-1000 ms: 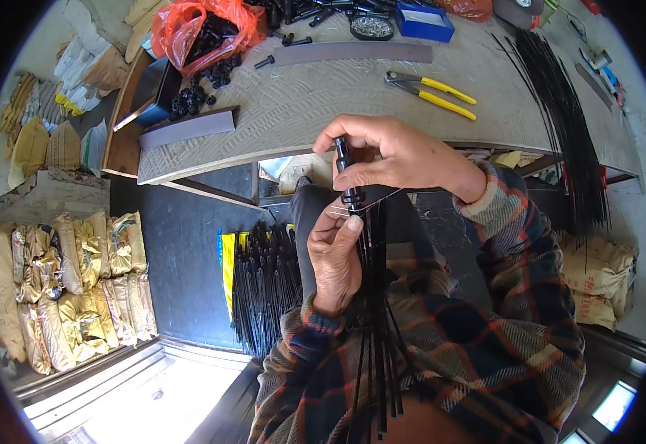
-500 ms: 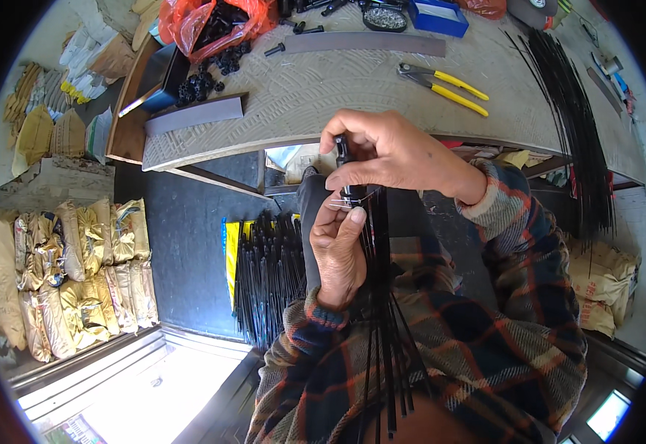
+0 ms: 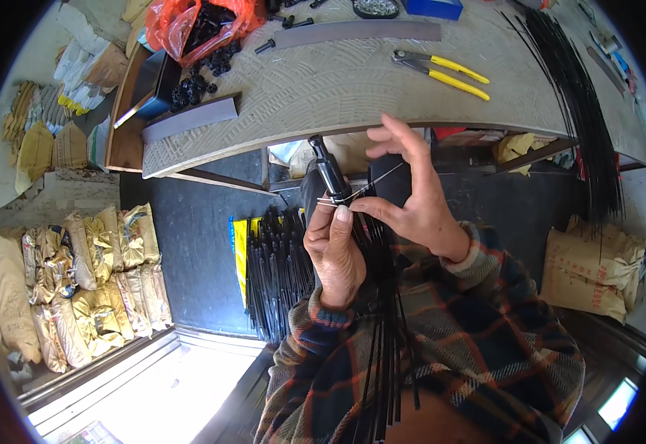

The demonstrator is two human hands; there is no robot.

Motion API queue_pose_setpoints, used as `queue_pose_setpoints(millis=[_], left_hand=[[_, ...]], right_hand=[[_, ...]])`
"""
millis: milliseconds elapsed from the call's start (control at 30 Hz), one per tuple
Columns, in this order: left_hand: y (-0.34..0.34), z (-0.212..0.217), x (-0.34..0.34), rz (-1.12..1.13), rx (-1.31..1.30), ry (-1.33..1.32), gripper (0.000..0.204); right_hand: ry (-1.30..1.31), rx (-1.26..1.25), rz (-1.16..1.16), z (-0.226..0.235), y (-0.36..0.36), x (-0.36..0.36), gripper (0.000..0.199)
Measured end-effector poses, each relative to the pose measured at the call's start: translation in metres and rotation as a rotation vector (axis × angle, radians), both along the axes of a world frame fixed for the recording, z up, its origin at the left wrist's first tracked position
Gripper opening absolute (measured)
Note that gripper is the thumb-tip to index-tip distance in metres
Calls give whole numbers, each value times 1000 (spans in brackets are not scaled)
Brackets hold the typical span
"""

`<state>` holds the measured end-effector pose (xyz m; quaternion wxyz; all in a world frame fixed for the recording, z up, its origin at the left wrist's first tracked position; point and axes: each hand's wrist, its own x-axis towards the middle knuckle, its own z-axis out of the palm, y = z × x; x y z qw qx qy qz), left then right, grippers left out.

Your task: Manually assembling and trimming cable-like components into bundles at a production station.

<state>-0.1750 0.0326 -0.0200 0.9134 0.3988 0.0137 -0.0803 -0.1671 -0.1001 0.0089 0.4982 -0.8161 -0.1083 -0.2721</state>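
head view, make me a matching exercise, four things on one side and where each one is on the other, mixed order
Things:
1. yellow-handled pliers
2. orange plastic bag
3. black cylindrical part
4. tan sacks

Places:
A. stacked on the floor at left
B. held in the left hand
C. far left end of the bench
D. lying on the bench top, right of middle

Pairs: 1-D, 2-C, 3-B, 4-A

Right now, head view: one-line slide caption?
Left hand grips a black cylindrical piece atop thin black rods; right hand pinches a thin wire beside it.
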Motion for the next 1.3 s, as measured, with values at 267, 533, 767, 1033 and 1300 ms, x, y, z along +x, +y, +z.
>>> queue_pose_setpoints(millis=[267, 533, 767, 1033, 1300], left_hand=[[3, -3, -7, 54, 41, -63, 32], [-2, 2, -4, 66, 41, -87, 33], [-4, -8, -4, 80, 24, -85, 27], [14, -9, 1, 36, -25, -22, 36], [19, -5, -2, 4, -53, -33, 44]], right_hand=[[234, -94, 687, 43, -11, 67, 33], [100, -228, 419, 42, 0, 52, 29], [290, -155, 501, 48, -11, 65, 27], [-145, -225, 113, 23, -12, 23, 95], [412, 1025, 300, -38, 48, -9, 56]])
